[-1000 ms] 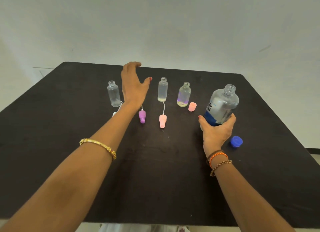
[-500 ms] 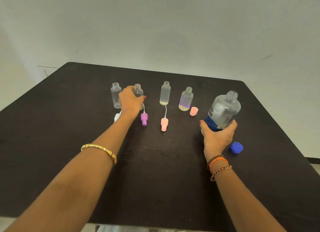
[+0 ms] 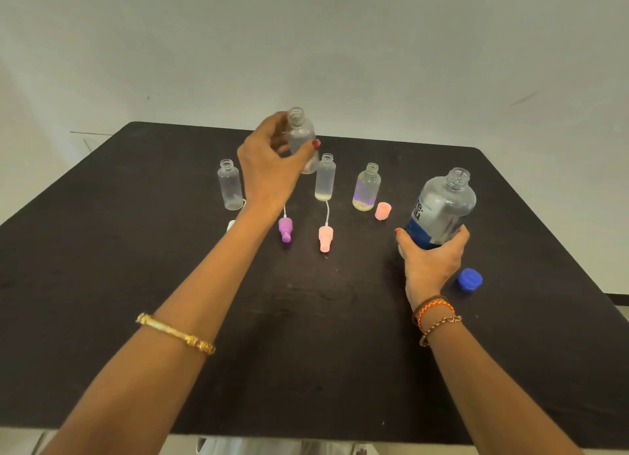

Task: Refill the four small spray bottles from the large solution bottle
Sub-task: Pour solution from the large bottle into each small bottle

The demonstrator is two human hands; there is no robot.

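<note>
left grip [image 3: 269, 168] pinches a blurred small bottle [image 3: 301, 138] above the bench [image 3: 102, 284]. right grip [image 3: 430, 260] wraps the big bottle [image 3: 442, 206], hiding its base.

light: even, soft, dim-ish | shadows: faint | blur: raised left hand [image 3: 269, 168] and its bottle | edges: wide-angle bowing

A dark brown, matte rectangular worktop [image 3: 323, 335] with rounded far corners fills the lower view. Behind it, from 9 to 3 o'clock, rises a plain pale grey-white wall [image 3: 340, 46], evenly lit, bearing a faint dark scuff [image 3: 522, 99] toward 2 o'clock.
</note>
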